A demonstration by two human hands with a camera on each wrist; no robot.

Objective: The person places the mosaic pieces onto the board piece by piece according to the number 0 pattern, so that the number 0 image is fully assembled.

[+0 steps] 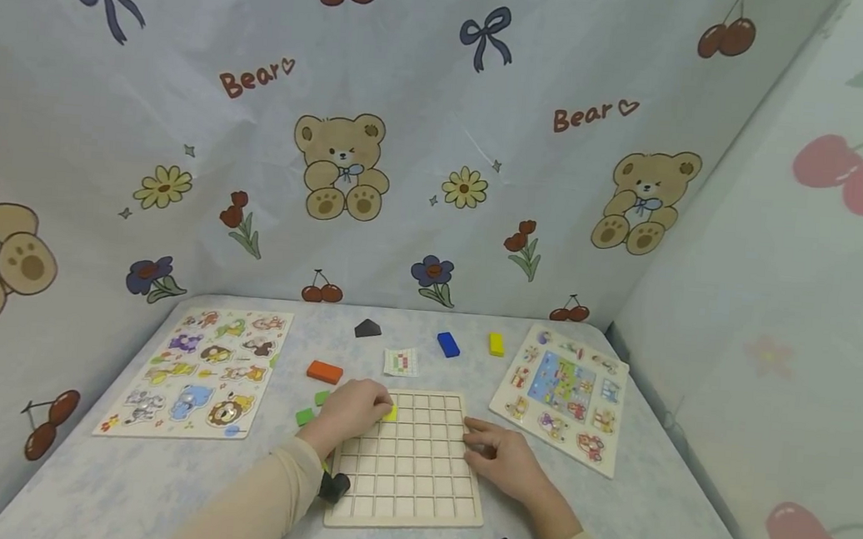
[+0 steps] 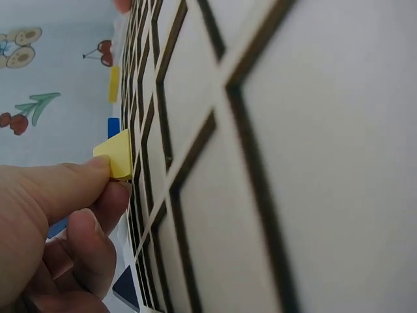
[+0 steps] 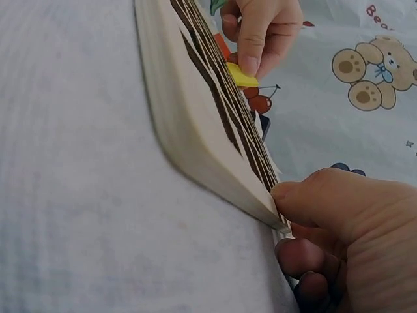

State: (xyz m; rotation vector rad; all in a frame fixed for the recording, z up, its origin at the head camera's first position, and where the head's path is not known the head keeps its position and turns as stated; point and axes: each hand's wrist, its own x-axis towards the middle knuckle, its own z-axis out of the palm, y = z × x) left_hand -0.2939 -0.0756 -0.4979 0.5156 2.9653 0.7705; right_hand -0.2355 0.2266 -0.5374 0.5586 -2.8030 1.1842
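Observation:
A pale wooden grid board [image 1: 406, 486] lies flat in front of me, its square cells marked off by grooves. At its far left corner my left hand [image 1: 350, 410] pinches a small yellow square tile [image 2: 118, 155] between thumb and fingers, right over the cells. The tile stands tilted against the board's face in the left wrist view. My right hand [image 1: 504, 458] grips the board's right edge. In the right wrist view its thumb [image 3: 303, 199] lies on the rim, with the other fingers curled below. Green tiles [image 1: 304, 417] lie left of the board, partly hidden by the left arm.
Beyond the board are an orange block [image 1: 325, 371], a black angular piece [image 1: 368, 328], a small printed card [image 1: 401, 362], a blue block [image 1: 448, 345] and a yellow block [image 1: 496, 345]. An animal puzzle [image 1: 164, 434] lies at left, another picture puzzle [image 1: 530, 417] at right.

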